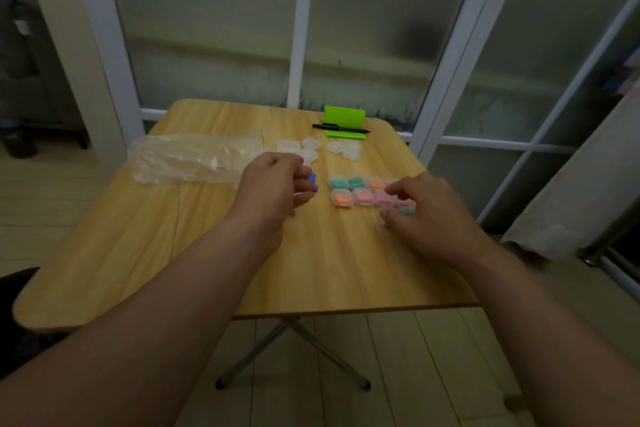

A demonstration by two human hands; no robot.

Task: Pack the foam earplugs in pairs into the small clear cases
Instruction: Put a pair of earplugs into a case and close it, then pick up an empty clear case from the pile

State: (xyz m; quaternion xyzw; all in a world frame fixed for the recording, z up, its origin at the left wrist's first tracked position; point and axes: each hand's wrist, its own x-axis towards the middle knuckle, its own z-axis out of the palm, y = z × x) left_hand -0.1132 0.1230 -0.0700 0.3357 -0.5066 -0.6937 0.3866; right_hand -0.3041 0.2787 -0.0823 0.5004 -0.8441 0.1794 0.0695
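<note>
Left hand (273,184) pinches blue earplug (312,177) and purple earplug (315,187) at fingertips. Empty clear cases (309,148) just beyond it, nearest this hand. Right hand (424,210) fingers rest on filled cases (353,191); grip unclear.

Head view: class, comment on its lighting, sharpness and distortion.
Head view: dim, flat light with no hard shadows; window frames bow outward, wide-angle distortion; right hand blurred over the filled cases; left hand sharper, pinching blue and purple earplugs.
</note>
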